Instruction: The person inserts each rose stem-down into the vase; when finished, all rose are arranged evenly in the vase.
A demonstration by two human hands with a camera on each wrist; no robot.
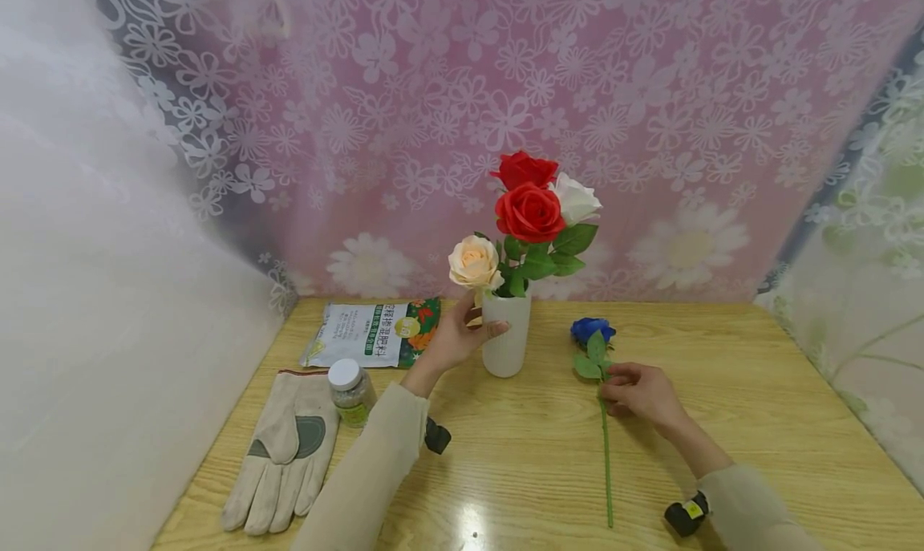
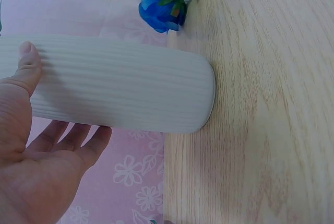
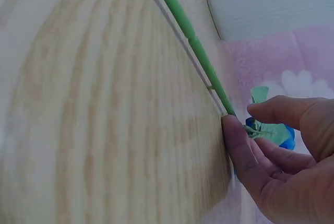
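Note:
A ribbed white vase (image 1: 508, 342) stands upright near the back of the table, holding two red roses (image 1: 530, 212), a white rose (image 1: 575, 200) and a peach rose (image 1: 475, 262). My left hand (image 1: 459, 336) grips the vase from its left side, thumb across the front; in the left wrist view the other fingers (image 2: 96, 145) reach along its far side. To the right, a blue rose (image 1: 592, 331) with a long green stem (image 1: 607, 463) lies on the table. Just below its leaves, my right hand (image 1: 645, 395) pinches the stem between thumb and fingers (image 3: 237, 135).
At the left lie a printed packet (image 1: 361, 334) and a pale work glove (image 1: 277, 471) with a grey patch. Beside the glove stands a white-capped jar (image 1: 352, 395), close to my left forearm. A pink flowered curtain (image 1: 404, 134) hangs behind the wooden table (image 1: 520, 471).

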